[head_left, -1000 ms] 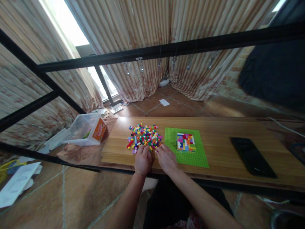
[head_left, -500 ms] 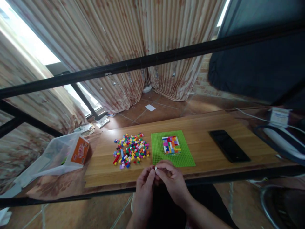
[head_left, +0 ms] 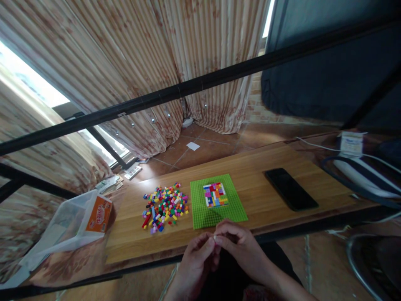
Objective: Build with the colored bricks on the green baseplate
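My left hand (head_left: pixel 200 255) and my right hand (head_left: pixel 239 244) meet at the fingertips just in front of the table's near edge. Pinched between them is a small white brick (head_left: pixel 215 237), mostly covered by the fingers. Beyond the hands lies a green baseplate (head_left: pixel 236 207) with a square block of many-coloured bricks (head_left: pixel 216 195) built on it. Left of the plate, a loose pile of small coloured bricks (head_left: pixel 166 205) is spread on the wood.
The wooden tabletop (head_left: pixel 250 167) carries a black phone (head_left: pixel 291 189) at the right. A clear plastic box (head_left: pixel 73 217) with an orange label stands at the left. A black metal bar (head_left: pixel 188 88) crosses behind the table. Cables and a white packet (head_left: pixel 351 144) lie far right.
The view has turned and tilted a little, so the table sits differently in the picture. Both hands stay together around the white brick, now slightly farther right in the picture.
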`<state>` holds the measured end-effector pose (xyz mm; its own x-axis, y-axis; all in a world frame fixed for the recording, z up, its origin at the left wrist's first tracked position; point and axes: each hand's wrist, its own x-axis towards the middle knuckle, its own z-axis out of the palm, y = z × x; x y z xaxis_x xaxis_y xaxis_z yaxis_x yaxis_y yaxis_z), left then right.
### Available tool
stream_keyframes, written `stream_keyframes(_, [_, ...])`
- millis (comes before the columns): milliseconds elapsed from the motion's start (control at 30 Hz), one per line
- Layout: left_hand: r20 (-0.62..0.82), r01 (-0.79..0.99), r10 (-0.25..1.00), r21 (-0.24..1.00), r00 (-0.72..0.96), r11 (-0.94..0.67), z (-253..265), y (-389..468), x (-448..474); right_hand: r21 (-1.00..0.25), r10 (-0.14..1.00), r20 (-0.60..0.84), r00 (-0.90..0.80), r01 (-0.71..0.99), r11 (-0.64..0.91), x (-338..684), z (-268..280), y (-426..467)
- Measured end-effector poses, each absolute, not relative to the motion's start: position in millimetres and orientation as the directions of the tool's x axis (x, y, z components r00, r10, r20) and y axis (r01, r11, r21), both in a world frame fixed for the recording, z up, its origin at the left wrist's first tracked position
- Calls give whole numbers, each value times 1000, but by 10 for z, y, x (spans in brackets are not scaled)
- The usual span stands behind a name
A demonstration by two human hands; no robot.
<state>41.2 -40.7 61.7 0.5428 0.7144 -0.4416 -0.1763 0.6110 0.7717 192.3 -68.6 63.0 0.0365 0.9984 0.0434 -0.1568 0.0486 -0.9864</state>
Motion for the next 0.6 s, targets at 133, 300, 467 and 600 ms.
stream_keyframes(133, [-464, -86, 647, 770, 605, 633, 647, -385, 464, -983, 998, 54, -26, -178, 48, 2021, 629, -732])
stream_keyframes(300, [-481, 44, 584, 795, 654, 605, 634, -337, 519, -974, 1000, 1, 11, -225, 4, 2156, 511, -650])
stream_keyframes(467, [-439, 146, 839, 898, 322, 415, 561, -166, 443, -992, 907, -76, 415, -124, -26, 2525, 314, -132])
stream_keyframes(600, [-267, 230, 962, 941, 60, 247, 463, 8, 227, -1000, 866, 29, 500, 14, 26, 2771, 129, 340])
